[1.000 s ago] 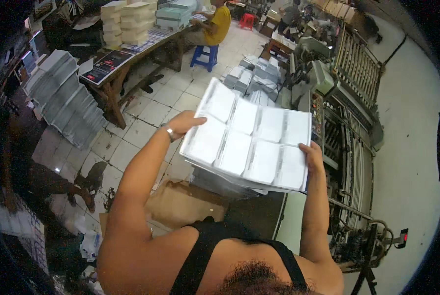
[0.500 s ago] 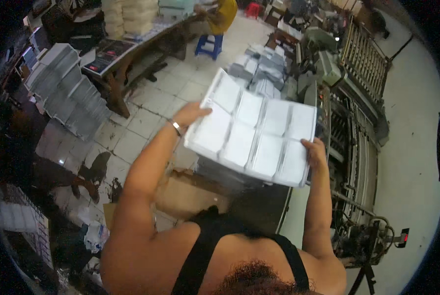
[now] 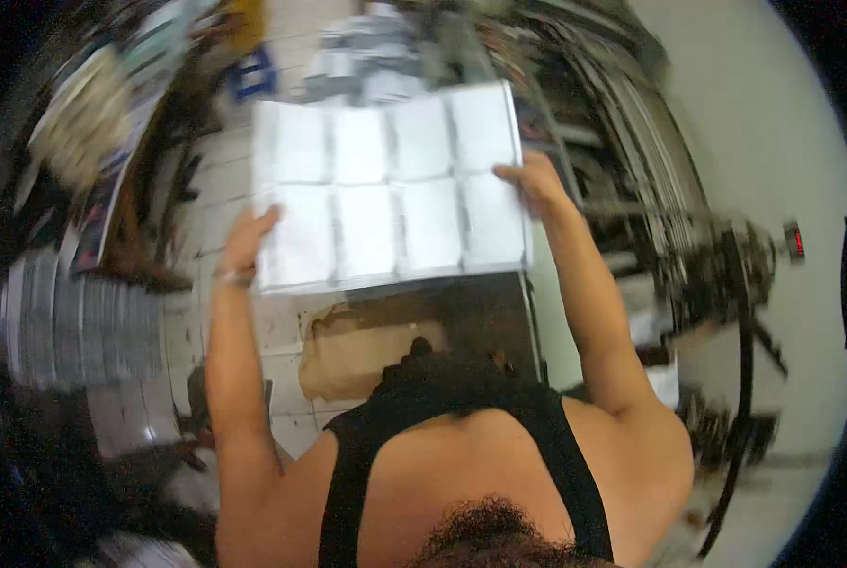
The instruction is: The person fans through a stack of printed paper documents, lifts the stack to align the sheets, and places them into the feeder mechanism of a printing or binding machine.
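Evidently, the left hand (image 3: 245, 242) and right hand (image 3: 539, 184) grip the eight-panel paper sheets (image 3: 366, 222) by opposite edges; uneven pinching could let some slide askew.

Pale wall (image 3: 774, 123), tiled floor (image 3: 222, 180), blue stool (image 3: 253, 76)

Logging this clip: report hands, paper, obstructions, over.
Left hand on left edge. Right hand on right edge. White paper held between them, nothing lying on it.
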